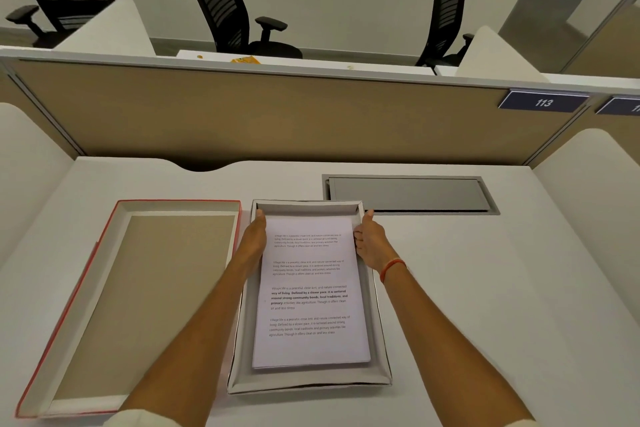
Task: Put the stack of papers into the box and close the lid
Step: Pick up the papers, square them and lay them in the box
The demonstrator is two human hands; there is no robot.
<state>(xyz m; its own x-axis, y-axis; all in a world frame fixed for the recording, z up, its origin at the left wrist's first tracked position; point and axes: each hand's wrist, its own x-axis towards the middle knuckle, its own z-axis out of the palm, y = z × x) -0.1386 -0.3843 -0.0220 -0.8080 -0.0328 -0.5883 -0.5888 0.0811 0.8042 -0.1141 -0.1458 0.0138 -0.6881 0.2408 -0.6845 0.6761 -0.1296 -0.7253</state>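
1. The stack of papers (pixel 311 295) is being held inside the open box (pixel 380 340) — printed side up, four blocks of text showing, its near edge lying on the box floor.
2. The far left edge of the stack is being gripped by the left hand (pixel 254 236), thumb on top near the corner; the fingers are hidden beneath the sheets.
3. The far right edge is being pinched by the right hand (pixel 369 241), fingers curled against the paper and thumb pointing toward the box's far wall. A red band (pixel 391 269) is being worn on that wrist.
4. The box is being kept on the white desk (pixel 502 288), just in front of a grey recessed cable hatch (pixel 408 194).
5. The lid (pixel 145 298) is lying upside down just beside the box on the left — red-edged, with a tan inner face, not touching the hands.
6. Black office chairs (pixel 228 3) are being seen beyond the beige partition (pixel 242 114), which carries a plate marked 113 (pixel 543 102).
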